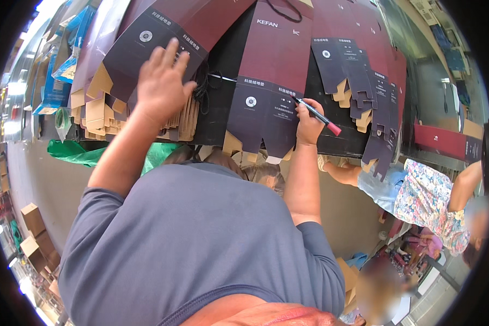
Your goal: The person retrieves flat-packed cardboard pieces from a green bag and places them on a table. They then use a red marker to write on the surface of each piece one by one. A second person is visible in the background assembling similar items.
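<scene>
In front of me a flat, unfolded maroon and dark navy carton point(279, 57) lies on the black table point(214, 106). My right hand point(309, 127) rests at its lower right edge, fingers closed round a marker point(319, 116) with a pinkish-red end. The marker's dark tip points at the printed navy panel, touching it or just above; I cannot tell which. My left hand point(164, 84) is spread, fingers stretched, over the top sheet of a thick stack of similar flat cartons point(126, 54) on the left. Nothing shows in that hand.
More flat cartons point(334, 60) overlap in a fan on the right. Black cord point(202, 87) lies beside the left stack. Blue packaging point(53, 81) stands at the far left, and green plastic point(79, 152) hangs below the table edge. A person in a flowered top point(426, 190) is at the right.
</scene>
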Motion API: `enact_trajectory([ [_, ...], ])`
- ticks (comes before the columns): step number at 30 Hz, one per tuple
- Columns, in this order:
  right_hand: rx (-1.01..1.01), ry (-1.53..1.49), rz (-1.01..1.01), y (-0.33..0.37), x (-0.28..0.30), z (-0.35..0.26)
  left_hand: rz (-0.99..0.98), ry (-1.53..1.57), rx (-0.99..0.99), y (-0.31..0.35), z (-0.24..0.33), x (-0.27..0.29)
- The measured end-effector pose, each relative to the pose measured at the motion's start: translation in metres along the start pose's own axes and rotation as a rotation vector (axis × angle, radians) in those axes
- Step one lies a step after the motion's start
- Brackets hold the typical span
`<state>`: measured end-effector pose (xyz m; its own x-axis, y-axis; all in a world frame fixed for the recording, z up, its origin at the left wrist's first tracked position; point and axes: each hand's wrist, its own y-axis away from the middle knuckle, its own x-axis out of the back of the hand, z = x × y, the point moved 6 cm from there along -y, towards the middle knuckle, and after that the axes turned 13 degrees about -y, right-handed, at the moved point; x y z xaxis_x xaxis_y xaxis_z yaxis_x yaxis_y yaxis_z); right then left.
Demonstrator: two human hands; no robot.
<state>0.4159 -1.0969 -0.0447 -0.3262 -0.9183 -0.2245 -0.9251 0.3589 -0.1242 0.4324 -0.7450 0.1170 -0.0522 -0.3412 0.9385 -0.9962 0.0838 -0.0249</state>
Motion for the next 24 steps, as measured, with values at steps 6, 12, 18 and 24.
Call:
enact_trajectory([
  [6,0.097,0.036,0.021,0.019,0.011,-0.002,-0.089,-0.073,0.195,-0.029,-0.054,-0.024],
  [12,0.025,-0.228,0.181,0.023,0.023,-0.003,-0.121,-0.030,0.231,-0.025,-0.060,-0.037],
  [18,-0.024,-0.577,0.226,0.024,0.017,-0.015,-0.228,-0.105,0.332,-0.039,-0.072,-0.021],
  [24,-0.074,-0.644,0.191,0.009,0.021,0.003,-0.388,-0.002,0.555,-0.056,-0.139,-0.061],
])
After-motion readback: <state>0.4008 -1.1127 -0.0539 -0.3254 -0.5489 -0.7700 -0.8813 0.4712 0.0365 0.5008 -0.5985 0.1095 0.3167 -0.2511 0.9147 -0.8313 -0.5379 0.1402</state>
